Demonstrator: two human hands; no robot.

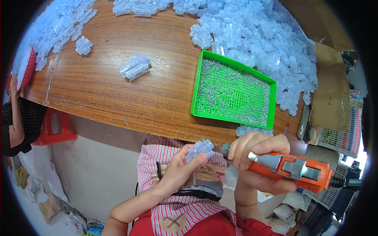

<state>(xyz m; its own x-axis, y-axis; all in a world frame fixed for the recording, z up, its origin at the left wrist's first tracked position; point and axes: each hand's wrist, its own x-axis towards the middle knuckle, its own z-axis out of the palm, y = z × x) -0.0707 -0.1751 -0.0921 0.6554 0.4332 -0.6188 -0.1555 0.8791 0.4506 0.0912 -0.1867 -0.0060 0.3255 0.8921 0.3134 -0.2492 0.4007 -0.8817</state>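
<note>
My left hand is closed on a clear plastic part, held above my lap by the table's front edge. My right hand wraps round an orange electric screwdriver with a metal lever along its side. Its greenish nose points left toward the clear part; whether the bit touches the part I cannot tell. Just beyond my right hand lies a green tray holding many small silver screws. Another clear plastic part sits between that tray and my right hand, partly hidden.
Clear parts pile up at the back right and far left. A joined clear block and a smaller piece lie on the wooden table. A co-worker's arm reaches a red basket. Cardboard stands at right.
</note>
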